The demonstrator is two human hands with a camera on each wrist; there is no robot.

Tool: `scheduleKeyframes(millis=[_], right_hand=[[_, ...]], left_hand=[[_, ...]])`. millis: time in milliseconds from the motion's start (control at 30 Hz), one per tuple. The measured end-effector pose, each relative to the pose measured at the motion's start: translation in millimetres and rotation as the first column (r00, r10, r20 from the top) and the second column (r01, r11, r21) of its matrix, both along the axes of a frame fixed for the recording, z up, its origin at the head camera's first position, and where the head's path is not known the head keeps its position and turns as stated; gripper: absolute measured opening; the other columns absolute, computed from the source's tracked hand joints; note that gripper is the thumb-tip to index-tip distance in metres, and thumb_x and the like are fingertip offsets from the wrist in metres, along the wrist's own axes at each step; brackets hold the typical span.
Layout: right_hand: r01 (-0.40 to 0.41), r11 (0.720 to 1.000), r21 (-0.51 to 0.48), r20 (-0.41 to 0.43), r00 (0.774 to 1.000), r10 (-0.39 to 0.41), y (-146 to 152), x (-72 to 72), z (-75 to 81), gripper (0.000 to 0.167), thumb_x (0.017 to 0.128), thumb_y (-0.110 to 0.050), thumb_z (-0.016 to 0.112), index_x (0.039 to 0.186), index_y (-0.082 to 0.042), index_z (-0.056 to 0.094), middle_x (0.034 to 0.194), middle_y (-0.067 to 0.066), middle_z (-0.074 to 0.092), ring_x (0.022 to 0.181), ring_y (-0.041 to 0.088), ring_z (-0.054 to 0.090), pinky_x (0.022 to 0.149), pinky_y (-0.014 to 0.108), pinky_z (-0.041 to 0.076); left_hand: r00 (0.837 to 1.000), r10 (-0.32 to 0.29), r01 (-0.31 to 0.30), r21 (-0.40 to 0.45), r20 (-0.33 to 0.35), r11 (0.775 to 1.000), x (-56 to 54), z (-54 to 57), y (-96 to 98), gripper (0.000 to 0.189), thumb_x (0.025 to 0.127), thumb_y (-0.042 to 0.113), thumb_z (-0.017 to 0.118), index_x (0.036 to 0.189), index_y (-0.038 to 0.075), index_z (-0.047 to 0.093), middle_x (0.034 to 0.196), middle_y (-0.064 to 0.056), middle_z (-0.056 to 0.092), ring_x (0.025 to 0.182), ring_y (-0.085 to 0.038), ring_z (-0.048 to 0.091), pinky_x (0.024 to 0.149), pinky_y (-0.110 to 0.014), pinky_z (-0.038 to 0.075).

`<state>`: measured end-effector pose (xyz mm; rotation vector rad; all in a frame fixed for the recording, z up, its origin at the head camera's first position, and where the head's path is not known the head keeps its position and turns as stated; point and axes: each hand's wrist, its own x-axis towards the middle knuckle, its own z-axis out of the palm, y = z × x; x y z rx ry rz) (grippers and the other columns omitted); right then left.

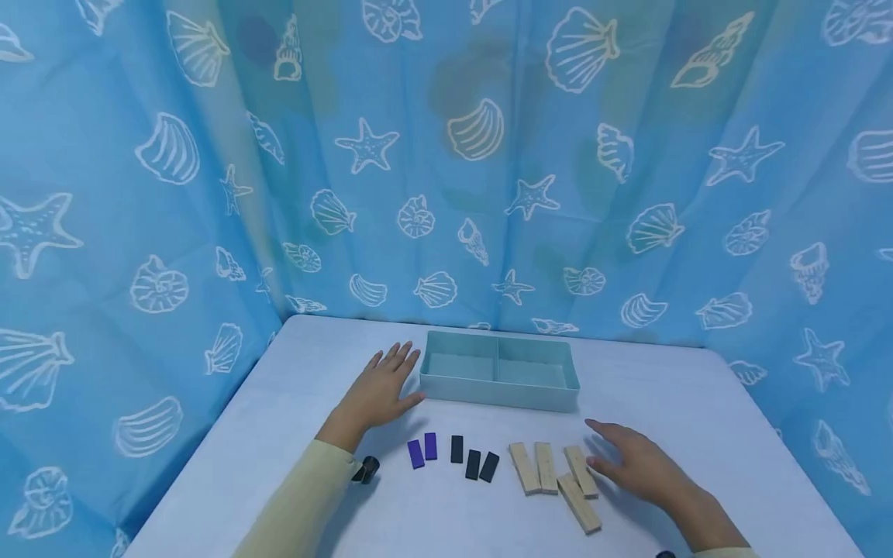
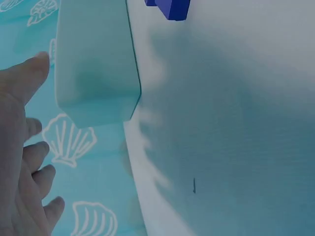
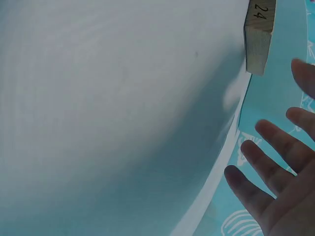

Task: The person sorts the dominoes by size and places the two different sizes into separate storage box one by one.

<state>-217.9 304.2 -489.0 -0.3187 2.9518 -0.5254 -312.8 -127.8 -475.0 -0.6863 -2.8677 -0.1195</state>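
Beside the tray point(image 1: 498, 394), left hand point(image 1: 377, 395) near its edge

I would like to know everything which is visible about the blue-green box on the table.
The blue-green box is long, shallow and rectangular, with rounded corners and smooth walls that look like plastic. It has no lid, and a thin divider makes two compartments of similar size. It stands upright near the far edge of the white table, one long side facing the person, turned slightly. The left hand is close to its left end, with no contact visible in the left wrist view.
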Motion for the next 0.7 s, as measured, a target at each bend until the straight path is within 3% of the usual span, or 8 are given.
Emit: scheduleKeyframes(millis=[167, 367, 533, 700], right_hand=[[-0.018, 0.999, -0.029, 0.078, 0.997, 0.020, -6, -1.2, -1.4, 0.081, 0.081, -0.056, 0.070, 0.144, -0.010, 0.048, 0.141, 0.021, 0.049, 0.130, 0.047, 0.039, 0.102, 0.064, 0.031], [-0.059, 0.995, -0.081, 0.162, 0.984, 0.071, -9, -3.1, -4.7, 0.078, 0.078, -0.055, 0.072, 0.142, -0.015, 0.052, 0.144, 0.021, 0.045, 0.134, 0.048, 0.032, 0.103, 0.067, 0.027], [-0.098, 0.994, -0.049, 0.193, 0.976, 0.105, -12, -7.7, -5.4, 0.075, 0.078, -0.056, 0.071, 0.139, -0.015, 0.055, 0.145, 0.021, 0.043, 0.135, 0.049, 0.031, 0.101, 0.069, 0.028], [-0.081, 0.996, -0.023, 0.222, 0.971, 0.084, -11, -12.0, -6.7, 0.076, 0.077, -0.057, 0.072, 0.138, -0.014, 0.056, 0.146, 0.020, 0.041, 0.136, 0.048, 0.029, 0.103, 0.067, 0.026]], left_hand=[[0.999, -0.007, 0.008, -0.003, 0.038, 1.000, -6.5, 3.7, 3.3, 0.091, 0.090, 0.067, 0.049, 0.154, 0.006, 0.025, 0.159, -0.011, 0.019, 0.146, -0.031, 0.016, 0.115, -0.050, 0.016], [0.999, 0.019, -0.017, -0.050, 0.041, 0.999, -18.0, 1.6, 8.8, 0.094, 0.089, 0.072, 0.045, 0.155, 0.009, 0.023, 0.160, -0.009, 0.018, 0.147, -0.029, 0.013, 0.116, -0.048, 0.012], [0.998, 0.020, -0.017, -0.063, 0.062, 0.998, -29.7, 3.2, 13.4, 0.091, 0.092, 0.072, 0.036, 0.156, 0.010, 0.021, 0.161, -0.009, 0.016, 0.147, -0.027, 0.011, 0.116, -0.047, 0.010], [0.995, 0.031, -0.027, -0.041, 0.099, 0.999, -38.9, 3.9, 20.8, 0.083, 0.097, 0.066, 0.032, 0.155, 0.008, 0.021, 0.161, -0.011, 0.015, 0.147, -0.028, 0.009, 0.116, -0.048, 0.009]])
